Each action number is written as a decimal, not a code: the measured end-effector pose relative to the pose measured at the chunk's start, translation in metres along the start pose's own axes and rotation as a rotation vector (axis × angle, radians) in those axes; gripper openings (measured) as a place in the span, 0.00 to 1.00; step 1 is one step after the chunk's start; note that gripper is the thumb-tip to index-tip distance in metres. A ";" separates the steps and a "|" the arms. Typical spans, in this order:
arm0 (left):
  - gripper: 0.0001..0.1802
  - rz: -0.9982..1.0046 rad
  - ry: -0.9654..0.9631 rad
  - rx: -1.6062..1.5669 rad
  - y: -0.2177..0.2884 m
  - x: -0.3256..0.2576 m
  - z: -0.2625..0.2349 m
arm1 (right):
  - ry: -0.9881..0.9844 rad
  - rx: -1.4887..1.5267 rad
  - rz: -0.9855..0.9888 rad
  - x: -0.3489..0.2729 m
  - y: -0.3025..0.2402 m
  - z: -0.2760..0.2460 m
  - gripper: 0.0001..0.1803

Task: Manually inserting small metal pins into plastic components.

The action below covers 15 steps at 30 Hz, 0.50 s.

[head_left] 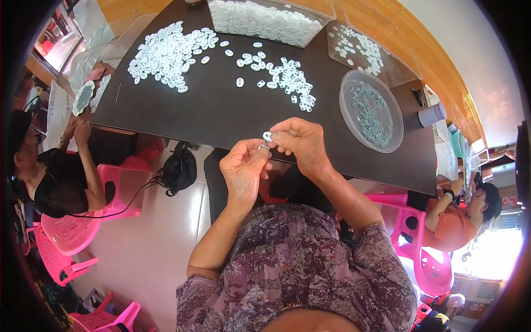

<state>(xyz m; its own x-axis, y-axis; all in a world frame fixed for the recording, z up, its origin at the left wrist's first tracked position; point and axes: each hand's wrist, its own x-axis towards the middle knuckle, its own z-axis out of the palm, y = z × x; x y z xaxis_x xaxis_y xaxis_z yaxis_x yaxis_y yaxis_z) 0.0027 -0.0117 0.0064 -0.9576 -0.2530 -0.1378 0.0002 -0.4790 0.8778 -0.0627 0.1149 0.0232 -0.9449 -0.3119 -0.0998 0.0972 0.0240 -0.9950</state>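
Both hands meet just past the near edge of the dark table. My right hand (pixel 303 145) pinches a small white oval plastic piece (pixel 267 136) between thumb and fingers. Right below it, my left hand (pixel 245 169) is closed on a small pale part (pixel 263 148); the fingertips cover most of it, so its kind is unclear. A thin metallic bit seems to run between the two parts. Beyond the hands lies a scattered group of white plastic pieces (pixel 292 77). To the right, a round clear tub (pixel 344 113) holds many small grey-green metal parts (pixel 369 113).
A large pile of white oval pieces (pixel 166 55) covers the table's far left. At the back stand a clear bin (pixel 265 27) full of white pieces and another clear box (pixel 398 72). A lilac cup (pixel 432 115) is at right. People sit left and right, near pink chairs (pixel 119 188).
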 end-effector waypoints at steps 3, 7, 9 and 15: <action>0.05 0.001 0.003 0.003 0.001 0.000 0.001 | -0.001 0.016 -0.003 -0.001 0.001 0.001 0.08; 0.05 -0.002 0.015 0.006 0.000 0.000 0.001 | -0.008 0.023 -0.035 -0.002 0.004 0.001 0.08; 0.05 0.000 0.016 0.006 0.000 0.000 0.002 | 0.005 -0.027 -0.068 -0.003 0.003 0.002 0.07; 0.05 0.020 0.009 0.018 -0.002 0.000 0.002 | 0.064 -0.120 -0.131 -0.011 0.003 0.009 0.05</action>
<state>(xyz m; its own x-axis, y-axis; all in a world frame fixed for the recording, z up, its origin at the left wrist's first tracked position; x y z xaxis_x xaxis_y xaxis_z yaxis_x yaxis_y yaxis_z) 0.0021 -0.0095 0.0055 -0.9548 -0.2700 -0.1244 0.0139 -0.4585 0.8886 -0.0488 0.1100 0.0214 -0.9653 -0.2589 0.0342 -0.0624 0.1015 -0.9929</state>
